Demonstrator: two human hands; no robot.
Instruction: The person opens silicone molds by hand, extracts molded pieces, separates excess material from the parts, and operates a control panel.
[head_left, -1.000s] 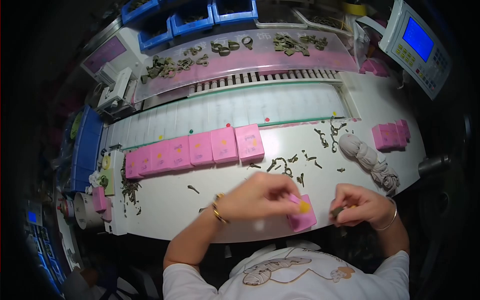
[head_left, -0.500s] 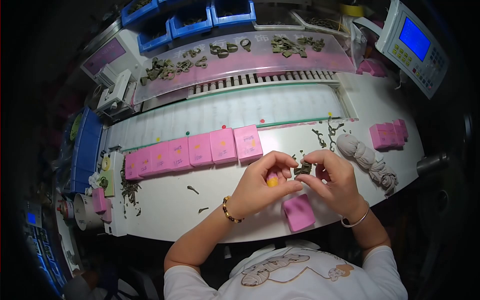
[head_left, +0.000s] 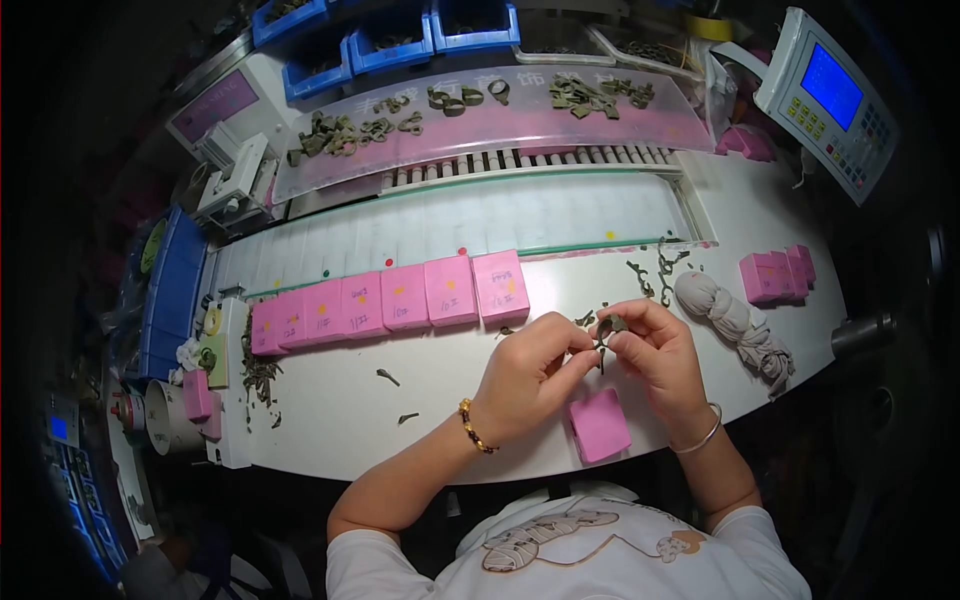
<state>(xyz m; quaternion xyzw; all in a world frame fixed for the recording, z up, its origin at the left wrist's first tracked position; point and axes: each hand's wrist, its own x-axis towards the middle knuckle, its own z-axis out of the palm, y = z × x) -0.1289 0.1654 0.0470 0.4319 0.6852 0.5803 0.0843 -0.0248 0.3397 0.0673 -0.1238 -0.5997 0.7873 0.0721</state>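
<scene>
My left hand (head_left: 532, 372) pinches the lower part of a small dark green piece (head_left: 608, 328), its fingertips meeting those of the other hand. My right hand (head_left: 655, 358) grips the upper part of the same piece between thumb and fingers. Just below the hands a pink block (head_left: 600, 426) lies on the white table (head_left: 330, 420). Small green bits (head_left: 585, 319) lie behind the fingers, partly hidden by them.
Several pink blocks (head_left: 403, 298) stand in a row beside the glass-edged conveyor (head_left: 450, 217). A bundled grey cloth (head_left: 735, 325) and smaller pink blocks (head_left: 770, 277) lie at the right. A control panel (head_left: 830, 90) overhangs the back right; blue bins (head_left: 390, 45) are at the back.
Both hands have come together above the pink block, around the green piece. The yellow-and-pink item seen in my left hand earlier no longer shows. The coloured dots on the conveyor have moved left.
</scene>
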